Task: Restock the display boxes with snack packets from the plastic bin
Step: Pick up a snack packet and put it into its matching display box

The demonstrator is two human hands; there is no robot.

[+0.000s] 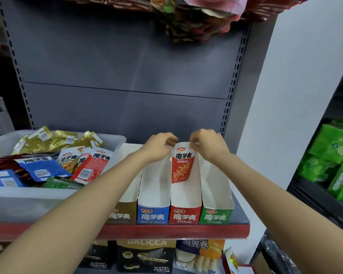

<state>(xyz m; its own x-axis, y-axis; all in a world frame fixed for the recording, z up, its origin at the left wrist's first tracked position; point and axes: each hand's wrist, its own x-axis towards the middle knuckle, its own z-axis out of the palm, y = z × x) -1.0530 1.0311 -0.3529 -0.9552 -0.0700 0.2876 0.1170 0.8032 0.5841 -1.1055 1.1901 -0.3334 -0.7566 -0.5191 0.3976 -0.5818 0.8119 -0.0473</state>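
Note:
A red snack packet (pixel 181 165) stands upright at the back of the red display box (pixel 184 214). My left hand (pixel 158 145) pinches its top left corner and my right hand (pixel 208 144) pinches its top right corner. Beside the red box stand a brown display box (pixel 123 214), a blue display box (pixel 153 214) and a green display box (pixel 215 215), all showing white insides. The plastic bin (pixel 24 196) sits at the left, holding several packets in gold, red, blue and green.
The boxes and bin rest on a shelf with a red front edge (pixel 166 231). A grey back panel rises behind. Wafer boxes (pixel 145 256) fill the shelf below. Green packages (pixel 333 155) sit on a rack at the right. Colourful bags hang overhead.

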